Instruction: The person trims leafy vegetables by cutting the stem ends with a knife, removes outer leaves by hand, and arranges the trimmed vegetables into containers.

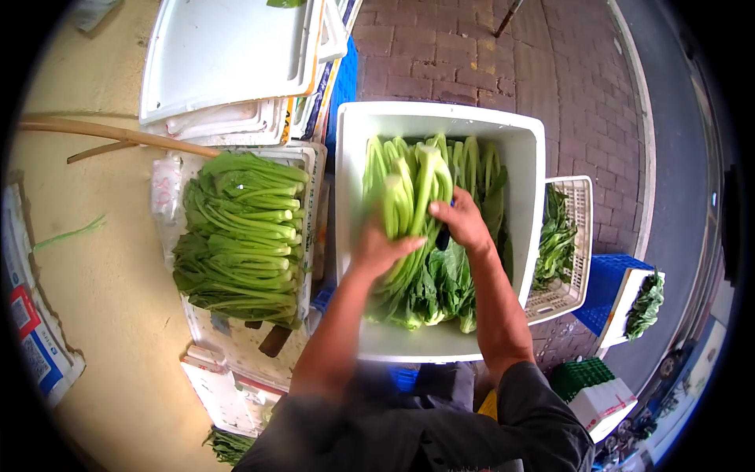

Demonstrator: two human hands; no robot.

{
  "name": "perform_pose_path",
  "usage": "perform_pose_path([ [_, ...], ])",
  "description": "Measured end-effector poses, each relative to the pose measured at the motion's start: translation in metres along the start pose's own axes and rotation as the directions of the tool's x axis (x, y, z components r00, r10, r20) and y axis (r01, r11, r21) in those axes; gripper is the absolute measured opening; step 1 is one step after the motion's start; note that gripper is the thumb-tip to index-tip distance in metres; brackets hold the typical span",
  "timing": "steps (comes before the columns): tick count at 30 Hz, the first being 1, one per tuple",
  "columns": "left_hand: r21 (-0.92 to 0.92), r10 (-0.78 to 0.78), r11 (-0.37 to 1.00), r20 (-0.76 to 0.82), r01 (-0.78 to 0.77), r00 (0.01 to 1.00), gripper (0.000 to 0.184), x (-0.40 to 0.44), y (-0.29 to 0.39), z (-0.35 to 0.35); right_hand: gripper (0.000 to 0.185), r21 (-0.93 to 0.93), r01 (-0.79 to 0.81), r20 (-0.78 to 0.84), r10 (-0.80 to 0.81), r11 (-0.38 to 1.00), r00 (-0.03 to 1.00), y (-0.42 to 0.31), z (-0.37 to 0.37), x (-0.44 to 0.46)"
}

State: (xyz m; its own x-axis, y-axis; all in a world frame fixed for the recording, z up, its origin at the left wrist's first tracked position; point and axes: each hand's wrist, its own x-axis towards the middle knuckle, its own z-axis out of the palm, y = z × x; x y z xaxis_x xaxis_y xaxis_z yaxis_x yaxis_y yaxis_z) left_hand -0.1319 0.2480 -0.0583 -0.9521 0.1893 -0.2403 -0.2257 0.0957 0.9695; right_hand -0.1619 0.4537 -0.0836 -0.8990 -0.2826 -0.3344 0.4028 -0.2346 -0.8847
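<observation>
A bunch of leafy greens (pixel 425 185) with thick pale-green stalks is raised over the white foam box (pixel 346 236), stalk ends toward the far side. My left hand (pixel 384 248) is closed round its left side, slightly blurred. On the other side my right hand (pixel 464 220) presses its thumb against the stalks, its fingers partly hidden. Something small and dark (pixel 443 236) shows beside that palm; I cannot make out what it is. More of the same greens (pixel 444 291) lie in the box beneath, leaves toward me and stalks along the far wall.
Left of the box, stacked greens (pixel 244 236) lie on a foam tray. White foam lids (pixel 228 55) pile up behind them, and a bamboo pole (pixel 118 130) juts in. At right stand a cream plastic basket (pixel 583 244) of dark leaves and a blue crate (pixel 609 283).
</observation>
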Motion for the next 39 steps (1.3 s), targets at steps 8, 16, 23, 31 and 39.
perform_pose_path([
  [8, 0.099, 0.216, 0.967, 0.182, -0.237, 0.959, 0.109, -0.076, 0.064, 0.027, 0.054, -0.057, 0.006, -0.009, -0.007, 0.998, 1.000, -0.056, 0.019, -0.132],
  [16, -0.004, 0.190, 0.980, 0.288, -0.197, 0.939, 0.081, -0.108, 0.079, 0.078, 0.056, -0.230, 0.101, -0.123, -0.132, 0.968, 0.984, -0.074, 0.004, -0.214],
  [23, 0.246, 0.443, 0.793, 0.395, -0.557, 0.805, 0.062, -0.121, 0.105, 0.089, 0.080, -0.484, 0.048, -0.149, -0.136, 0.874, 0.980, -0.132, -0.031, -0.284],
  [31, 0.218, 0.421, 0.733, 0.598, -0.644, 0.682, 0.066, -0.136, 0.150, 0.124, 0.068, -0.735, -0.028, -0.076, -0.041, 0.677, 0.996, -0.200, -0.029, -0.342],
  [39, 0.198, 0.347, 0.763, 0.678, -0.615, 0.648, 0.066, -0.140, 0.165, 0.161, 0.068, -0.768, 0.038, -0.055, -0.125, 0.640, 0.991, -0.205, -0.053, -0.394],
])
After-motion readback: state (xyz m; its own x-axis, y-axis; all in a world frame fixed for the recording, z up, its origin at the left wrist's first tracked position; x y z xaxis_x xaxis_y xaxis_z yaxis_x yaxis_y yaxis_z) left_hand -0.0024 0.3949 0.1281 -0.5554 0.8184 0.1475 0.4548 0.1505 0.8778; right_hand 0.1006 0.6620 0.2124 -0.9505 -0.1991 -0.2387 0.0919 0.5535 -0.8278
